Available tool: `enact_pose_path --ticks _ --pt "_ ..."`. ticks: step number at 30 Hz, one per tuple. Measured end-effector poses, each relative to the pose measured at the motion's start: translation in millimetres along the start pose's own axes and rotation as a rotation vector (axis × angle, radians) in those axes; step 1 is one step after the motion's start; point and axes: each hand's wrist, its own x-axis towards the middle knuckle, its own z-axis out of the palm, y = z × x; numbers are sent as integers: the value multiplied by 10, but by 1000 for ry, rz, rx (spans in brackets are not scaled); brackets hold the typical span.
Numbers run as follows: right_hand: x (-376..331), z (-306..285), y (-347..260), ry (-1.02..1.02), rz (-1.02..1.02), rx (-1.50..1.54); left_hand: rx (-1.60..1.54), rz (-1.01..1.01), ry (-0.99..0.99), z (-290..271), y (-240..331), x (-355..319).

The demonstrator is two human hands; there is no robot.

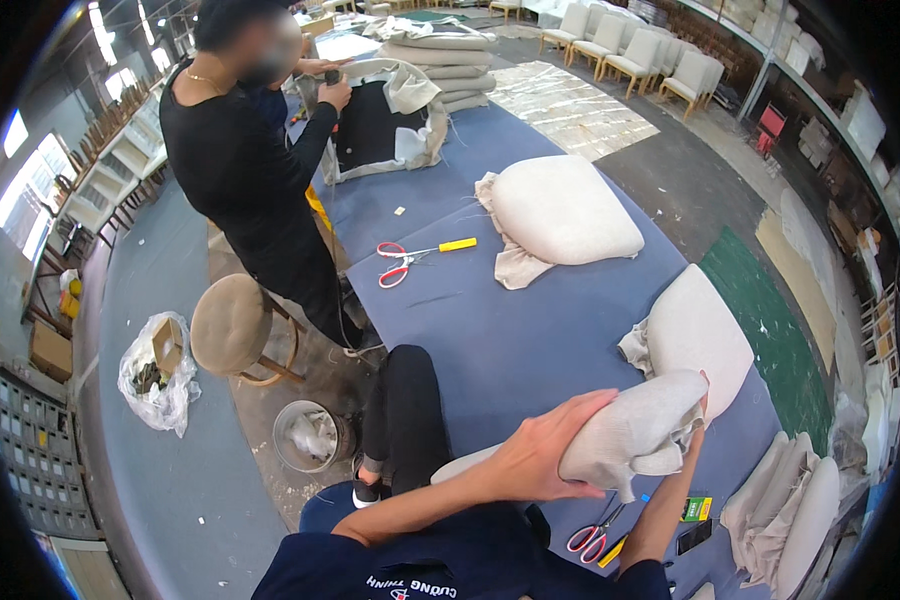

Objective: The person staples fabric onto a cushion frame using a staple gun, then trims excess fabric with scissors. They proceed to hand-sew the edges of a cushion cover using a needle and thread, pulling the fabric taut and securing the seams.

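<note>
A beige fabric-covered seat cushion (630, 425) is held up on edge above the near side of the blue-grey table, its loose fabric edge hanging down. My left hand (550, 450) grips its left side, fingers spread along the top and thumb underneath. At the far right side my right hand (699, 432) holds the cushion too, mostly hidden behind it. Just beyond lies another beige cushion (700, 345), and a third cushion (568, 212) rests farther off, loose fabric at its left edge. Below my hands lie red-handled scissors (592, 540) and a yellow-handled tool (612, 552).
Across the table a person in black (255, 180) works on an upholstered piece (380, 125). Red-and-white scissors (393, 265) and a yellow-handled screwdriver (458, 244) lie mid-table. A phone (694, 537), green box (697, 509) and stacked covers (785, 510) are at right. A stool (232, 322) and bucket (313, 437) stand left.
</note>
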Motion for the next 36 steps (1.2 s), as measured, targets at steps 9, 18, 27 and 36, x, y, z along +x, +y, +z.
enact_pose_path --ticks 9,18,27,36 --pt "125 -832 596 253 96 52 65 178 65 175 -255 -249" --pt "-339 93 -1903 -250 -519 -326 -143 -18 -101 205 -587 -67" --pt "-725 421 -1789 116 -741 -316 -72 95 -381 -183 -380 128" --pt "-1817 491 -2073 205 -533 -185 158 392 -273 -216 -506 0"
